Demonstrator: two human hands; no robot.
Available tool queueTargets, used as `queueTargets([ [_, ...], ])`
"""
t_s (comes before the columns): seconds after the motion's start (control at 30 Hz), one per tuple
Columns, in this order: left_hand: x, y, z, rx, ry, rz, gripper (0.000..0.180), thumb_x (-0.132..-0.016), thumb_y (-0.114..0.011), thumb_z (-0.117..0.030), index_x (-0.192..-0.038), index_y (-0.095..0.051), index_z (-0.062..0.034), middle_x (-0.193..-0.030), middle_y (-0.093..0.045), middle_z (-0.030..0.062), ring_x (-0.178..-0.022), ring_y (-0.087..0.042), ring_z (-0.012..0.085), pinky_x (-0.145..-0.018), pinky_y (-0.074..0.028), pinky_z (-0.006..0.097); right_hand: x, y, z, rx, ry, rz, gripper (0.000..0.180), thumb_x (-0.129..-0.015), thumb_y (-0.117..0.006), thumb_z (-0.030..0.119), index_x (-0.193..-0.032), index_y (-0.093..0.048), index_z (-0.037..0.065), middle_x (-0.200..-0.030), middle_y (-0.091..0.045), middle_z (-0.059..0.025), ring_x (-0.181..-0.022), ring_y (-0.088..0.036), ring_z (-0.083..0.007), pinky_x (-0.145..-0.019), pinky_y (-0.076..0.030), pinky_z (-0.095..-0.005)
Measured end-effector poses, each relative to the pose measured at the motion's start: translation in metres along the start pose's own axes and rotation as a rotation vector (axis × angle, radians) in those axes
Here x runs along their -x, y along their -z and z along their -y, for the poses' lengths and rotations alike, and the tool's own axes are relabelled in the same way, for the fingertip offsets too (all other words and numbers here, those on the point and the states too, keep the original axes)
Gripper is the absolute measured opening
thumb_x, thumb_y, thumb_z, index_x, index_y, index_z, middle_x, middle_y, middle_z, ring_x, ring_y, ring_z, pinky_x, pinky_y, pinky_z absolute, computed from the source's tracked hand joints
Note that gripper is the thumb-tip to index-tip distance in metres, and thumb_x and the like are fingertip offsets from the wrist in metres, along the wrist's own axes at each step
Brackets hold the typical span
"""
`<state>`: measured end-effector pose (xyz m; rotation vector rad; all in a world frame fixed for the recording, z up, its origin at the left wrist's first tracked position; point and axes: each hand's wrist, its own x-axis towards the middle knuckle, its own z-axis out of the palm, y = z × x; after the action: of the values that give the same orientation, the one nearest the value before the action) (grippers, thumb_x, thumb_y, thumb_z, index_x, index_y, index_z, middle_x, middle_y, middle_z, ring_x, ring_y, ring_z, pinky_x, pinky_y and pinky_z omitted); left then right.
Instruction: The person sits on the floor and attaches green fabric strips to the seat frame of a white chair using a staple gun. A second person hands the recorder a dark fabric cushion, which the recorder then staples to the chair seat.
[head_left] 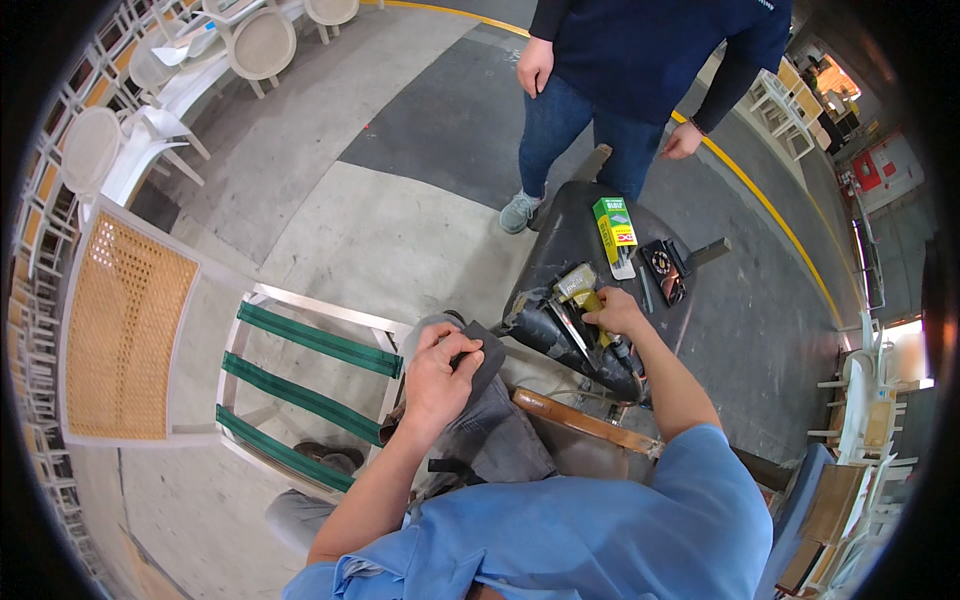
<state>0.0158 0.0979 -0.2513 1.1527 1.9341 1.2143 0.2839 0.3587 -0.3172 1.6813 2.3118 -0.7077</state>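
My left hand [442, 378] is closed, thumb against fingers, on a flat dark grey piece [480, 358] above my grey-trousered knee. Its material is hard to tell. My right hand [617, 312] reaches among tools on a worn black padded seat [545, 240]. Its fingers are curled down at a yellow tool [602, 333]; whether they grip it is partly hidden. Beside the fingers lie a pale yellowish bottle-like item [576, 284] and a slim metal tool [570, 323]. Left of my knee is a pale chair frame [318, 312] with green webbing straps [320, 340] across it.
On the black seat are a green-and-yellow carton [615, 235] and a black case [665, 272]. A woven cane back panel [130, 325] belongs to the chair at left. Another person [640, 80] stands beyond the seat. A wooden bar [585, 420] lies near my lap.
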Motion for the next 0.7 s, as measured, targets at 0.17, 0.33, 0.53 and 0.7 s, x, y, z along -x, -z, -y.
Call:
queueTargets([
  [0.17, 0.004, -0.005, -0.002, -0.025, -0.001, -0.027, 0.014, -0.087, -0.077, -0.013, -0.100, -0.078, -0.0088, -0.117, -0.064, 0.0105, -0.099, -0.068, 0.0276, -0.085, -0.054, 0.036, -0.014, -0.002, 0.007, -0.063, -0.021, 0.019, 0.066, -0.063, -0.092, 0.034, -0.113, -0.067, -0.001, -0.103, -0.072, -0.0171, -0.098, -0.070, -0.0308, -0.088, -0.055, -0.0401],
  [0.33, 0.003, -0.016, -0.011, 0.012, 0.082, 0.010, 0.014, -0.086, -0.078, -0.012, -0.100, -0.077, -0.0072, -0.116, -0.065, 0.0098, -0.095, -0.068, 0.0265, -0.081, -0.054, 0.036, 0.015, 0.011, 0.005, -0.320, 0.108, -0.100, 0.077, -0.064, -0.093, 0.030, -0.126, -0.059, -0.001, -0.108, -0.072, -0.0178, -0.097, -0.070, -0.0286, -0.086, -0.055, -0.0379],
  [0.53, 0.013, -0.019, -0.015, -0.113, 0.002, -0.079, 0.012, -0.087, -0.078, -0.013, -0.098, -0.077, -0.0083, -0.112, -0.066, 0.0093, -0.092, -0.068, 0.0294, -0.078, -0.054, 0.038, 0.113, 0.100, 0.098, -0.759, 0.155, 0.304, 0.048, -0.087, -0.085, 0.020, -0.125, -0.063, 0.002, -0.099, -0.072, -0.0043, -0.078, -0.062, -0.0112, -0.065, -0.052, -0.0298],
  [0.7, 0.013, -0.023, -0.017, -0.108, -0.032, -0.093, 0.011, -0.086, -0.077, -0.012, -0.097, -0.077, -0.0092, -0.110, -0.066, 0.0093, -0.095, -0.067, 0.0310, -0.080, -0.054, 0.040, 0.141, 0.105, 0.131, -0.730, 0.228, 0.555, 0.040, -0.090, -0.081, 0.017, -0.122, -0.063, 0.001, -0.085, -0.065, -0.0001, -0.060, -0.055, -0.0090, -0.055, -0.048, -0.0265],
])
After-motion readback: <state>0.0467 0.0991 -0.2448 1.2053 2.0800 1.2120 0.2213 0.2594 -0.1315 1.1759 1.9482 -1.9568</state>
